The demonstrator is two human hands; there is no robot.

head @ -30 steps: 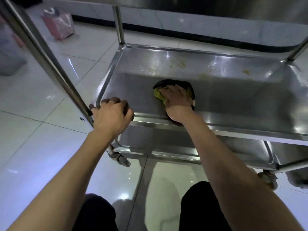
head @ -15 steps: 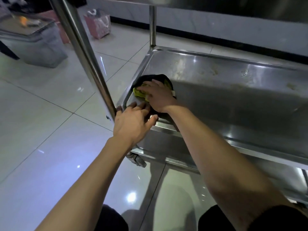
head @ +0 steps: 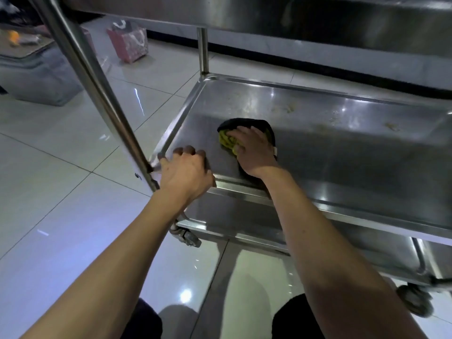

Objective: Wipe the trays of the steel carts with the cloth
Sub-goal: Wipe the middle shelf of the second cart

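Observation:
The middle tray [head: 342, 152] of a steel cart fills the right half of the view, with yellowish smears along its far side. My right hand [head: 252, 149] presses a dark cloth with a yellow-green patch [head: 226, 140] flat on the tray near its left end. My left hand [head: 187, 172] grips the tray's front rim at the near left corner, fingers curled over the edge beside the cart's upright post [head: 97, 91]. The cloth is mostly hidden under my right hand.
The upper tray's underside [head: 293, 18] hangs close overhead. A lower tray [head: 305, 243] and caster wheels [head: 188, 237] sit below. On the tiled floor to the left stand a grey bin [head: 41, 77] and a pink bag [head: 129, 44]. My knees are at the bottom.
My right hand slid the cloth from the tray's left corner back toward the middle. My left hand closed its fingers over the front rim. The head view shifted.

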